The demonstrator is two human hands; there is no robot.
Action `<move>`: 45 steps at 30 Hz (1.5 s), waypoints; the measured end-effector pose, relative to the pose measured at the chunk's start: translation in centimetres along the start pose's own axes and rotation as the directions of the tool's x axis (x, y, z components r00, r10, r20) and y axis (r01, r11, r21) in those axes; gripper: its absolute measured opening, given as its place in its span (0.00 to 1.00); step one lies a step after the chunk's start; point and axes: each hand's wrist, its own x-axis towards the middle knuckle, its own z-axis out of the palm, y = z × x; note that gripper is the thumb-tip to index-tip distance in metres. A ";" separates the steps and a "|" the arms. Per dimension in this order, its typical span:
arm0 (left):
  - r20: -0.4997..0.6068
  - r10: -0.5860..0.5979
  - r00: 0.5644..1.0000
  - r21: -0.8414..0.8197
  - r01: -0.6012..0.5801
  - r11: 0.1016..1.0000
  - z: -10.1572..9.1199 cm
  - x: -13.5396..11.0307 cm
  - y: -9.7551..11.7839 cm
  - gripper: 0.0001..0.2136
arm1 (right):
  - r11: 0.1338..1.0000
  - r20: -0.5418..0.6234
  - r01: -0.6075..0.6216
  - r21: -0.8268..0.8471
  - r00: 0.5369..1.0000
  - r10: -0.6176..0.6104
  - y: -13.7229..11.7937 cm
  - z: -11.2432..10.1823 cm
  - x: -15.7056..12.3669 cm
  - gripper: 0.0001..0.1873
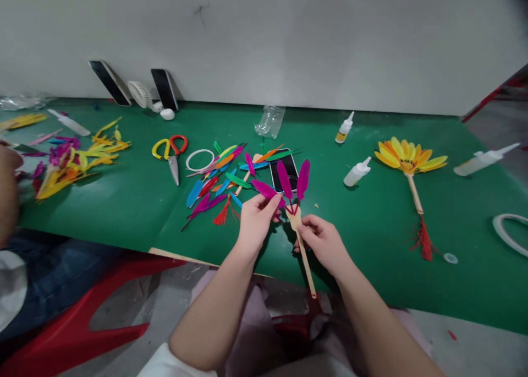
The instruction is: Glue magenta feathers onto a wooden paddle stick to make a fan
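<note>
My right hand (322, 238) is closed on the wooden fan handle (305, 261), gripping it just below its wide head. Magenta feathers (303, 180) fan out from the top of that head. My left hand (258, 220) pinches a magenta feather (264, 189) at the left side of the head; whether its quill touches the wood I cannot tell. Beyond my left hand lies a pile of loose coloured feathers (214, 184), with a red tassel (221, 214) at its near side. A phone (284, 170) lies flat behind the magenta feathers, partly covered.
Scissors (173, 159) and a white ring (200, 159) lie left. Glue bottles (357, 172) stand and lie right, near a yellow feather fan (408, 159) and a tape roll (509, 234). Phones (165, 89) lean on the wall. Another person's arm (8, 195) is far left, beside yellow feathers (78, 165).
</note>
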 end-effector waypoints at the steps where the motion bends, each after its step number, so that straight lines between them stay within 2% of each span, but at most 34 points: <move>1: 0.000 0.001 1.000 -0.004 -0.001 1.000 0.0 0.0 0.0 0.12 | 1.000 0.002 0.001 0.002 1.000 -0.001 0.0 0.0 0.0 0.08; 20: 0.031 -0.104 0.994 -0.104 0.107 0.989 0.0 0.0 0.3 0.17 | 1.000 -0.011 -0.013 0.023 1.000 0.014 0.0 0.1 0.0 0.10; 34: 0.048 -0.114 0.992 -0.097 0.118 0.988 -0.1 -0.2 0.1 0.19 | 0.995 -0.026 -0.041 0.096 0.999 0.044 0.0 -0.1 0.1 0.10; 37: 0.118 -0.210 0.971 -0.043 0.216 0.975 0.0 -0.6 0.1 0.21 | 0.989 -0.032 -0.051 0.136 0.998 0.056 -0.1 -0.2 0.2 0.11; 40: 0.241 -0.304 0.922 0.081 0.293 0.953 0.3 -1.2 0.3 0.24 | 0.984 -0.033 -0.053 0.170 0.998 0.059 -0.3 -0.3 0.2 0.12; 42: 0.321 -0.301 0.898 0.103 0.283 0.954 0.6 -1.8 0.3 0.23 | 0.983 -0.027 -0.050 0.178 0.998 0.055 -0.5 -0.1 0.3 0.13; 45: 0.381 -0.268 0.885 0.026 0.279 0.960 0.9 -2.5 0.1 0.20 | 0.986 -0.014 -0.038 0.160 0.999 0.041 -0.7 0.3 0.3 0.14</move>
